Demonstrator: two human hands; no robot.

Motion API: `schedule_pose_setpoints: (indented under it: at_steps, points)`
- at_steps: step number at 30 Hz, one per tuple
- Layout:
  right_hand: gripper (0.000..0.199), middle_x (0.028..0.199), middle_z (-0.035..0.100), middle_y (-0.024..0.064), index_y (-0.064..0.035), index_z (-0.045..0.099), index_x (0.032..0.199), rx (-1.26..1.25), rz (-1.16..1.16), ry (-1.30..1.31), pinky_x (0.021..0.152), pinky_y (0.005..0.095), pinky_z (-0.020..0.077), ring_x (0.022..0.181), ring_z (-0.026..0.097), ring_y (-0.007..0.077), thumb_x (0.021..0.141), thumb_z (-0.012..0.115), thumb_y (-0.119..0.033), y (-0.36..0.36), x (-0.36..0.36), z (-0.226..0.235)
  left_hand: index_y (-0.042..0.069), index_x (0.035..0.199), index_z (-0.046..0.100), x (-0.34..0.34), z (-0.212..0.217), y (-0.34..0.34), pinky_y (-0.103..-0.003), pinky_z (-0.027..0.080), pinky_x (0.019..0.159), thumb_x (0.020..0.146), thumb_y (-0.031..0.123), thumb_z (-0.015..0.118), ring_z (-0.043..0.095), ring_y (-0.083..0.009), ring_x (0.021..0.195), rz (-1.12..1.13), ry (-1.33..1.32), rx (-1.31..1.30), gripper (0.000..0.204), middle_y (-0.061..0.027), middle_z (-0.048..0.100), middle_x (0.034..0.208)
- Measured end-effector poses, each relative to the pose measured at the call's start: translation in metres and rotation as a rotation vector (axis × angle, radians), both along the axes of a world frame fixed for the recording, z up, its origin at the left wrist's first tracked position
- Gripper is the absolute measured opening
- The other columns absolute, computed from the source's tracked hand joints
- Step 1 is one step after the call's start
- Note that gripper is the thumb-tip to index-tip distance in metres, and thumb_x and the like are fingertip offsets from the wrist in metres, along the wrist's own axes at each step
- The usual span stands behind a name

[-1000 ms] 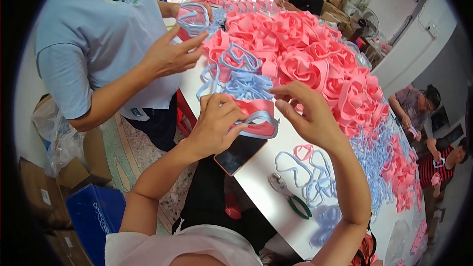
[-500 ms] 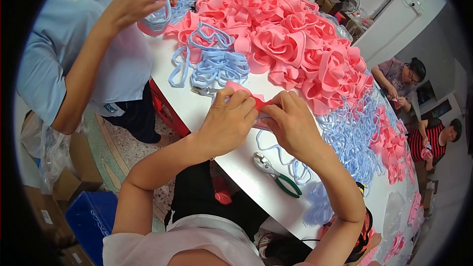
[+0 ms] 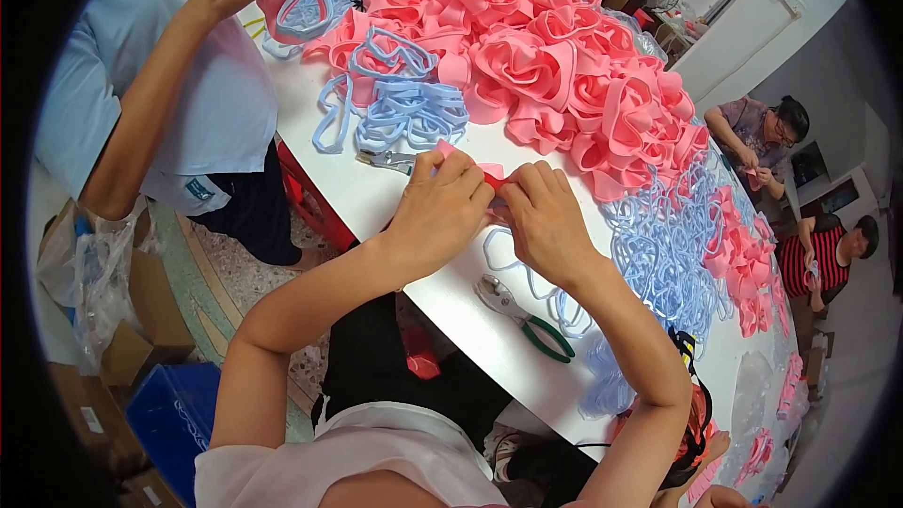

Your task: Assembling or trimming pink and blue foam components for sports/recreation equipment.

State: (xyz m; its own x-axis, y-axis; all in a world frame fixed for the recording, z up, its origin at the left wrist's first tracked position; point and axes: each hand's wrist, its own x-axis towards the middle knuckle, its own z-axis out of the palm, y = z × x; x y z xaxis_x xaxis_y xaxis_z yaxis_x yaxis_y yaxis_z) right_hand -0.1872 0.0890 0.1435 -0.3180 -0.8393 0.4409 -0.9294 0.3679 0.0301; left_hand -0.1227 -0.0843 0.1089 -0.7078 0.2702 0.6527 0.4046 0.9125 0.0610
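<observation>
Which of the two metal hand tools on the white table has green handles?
The pliers with green handles, lying just right of the person's right forearm. The other tool, the small bare-metal pliers, lies beyond the left hand, beside the blue loops.

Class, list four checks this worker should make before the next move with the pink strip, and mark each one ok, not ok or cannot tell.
1. Both hands on the pink strip: left hand and right hand pinch it. Ok.
2. Strip ends lined up: hidden by fingers. Cannot tell.
3. Pliers within reach: on the white table near the right forearm. Ok.
4. Blue loops apart from the hands. Ok.
</observation>
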Motion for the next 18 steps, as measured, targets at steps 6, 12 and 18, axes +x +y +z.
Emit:
schedule_pose_setpoints:
  at_steps: [6, 12, 18]
  points:
    - [0.024, 0.091, 0.053, 0.0128, -0.0010, 0.057, 0.095, -0.128, -0.028, -0.106, 0.077, 0.0401, 0.0410, 0.087, 0.051, 0.0306, 0.078, 0.070, -0.013, 0.005, 0.003, 0.008, 0.008, 0.091, 0.066, -0.008, -0.008, -0.008, -0.042, 0.031, 0.089, 0.072, 0.016, 0.077, 0.052, -0.0234, 0.101, -0.127, -0.005, 0.159, 0.023, -0.0029, 0.062, 0.092]
    - [0.046, 0.097, 0.058, 0.0156, 0.0012, 0.055, 0.104, 0.433, -0.354, -0.372, 0.076, 0.0413, 0.0502, 0.091, 0.058, 0.0327, 0.076, 0.077, -0.027, 0.073, 0.067, -0.012, 0.009, 0.087, 0.068, -0.003, -0.014, -0.038, -0.041, 0.030, 0.086, 0.076, 0.020, 0.077, 0.052, -0.0237, 0.098, -0.112, -0.078, 0.319, 0.019, -0.0028, 0.065, 0.090]
    - [0.062, 0.106, 0.057, 0.0173, 0.0026, 0.053, 0.109, 0.785, -0.496, -0.497, 0.084, 0.0395, 0.0514, 0.100, 0.057, 0.0336, 0.073, 0.078, -0.041, 0.106, 0.099, -0.080, 0.007, 0.086, 0.067, 0.000, -0.014, -0.040, -0.039, 0.030, 0.086, 0.076, 0.020, 0.078, 0.052, -0.0240, 0.096, -0.142, -0.101, 0.357, 0.019, -0.0027, 0.065, 0.089]
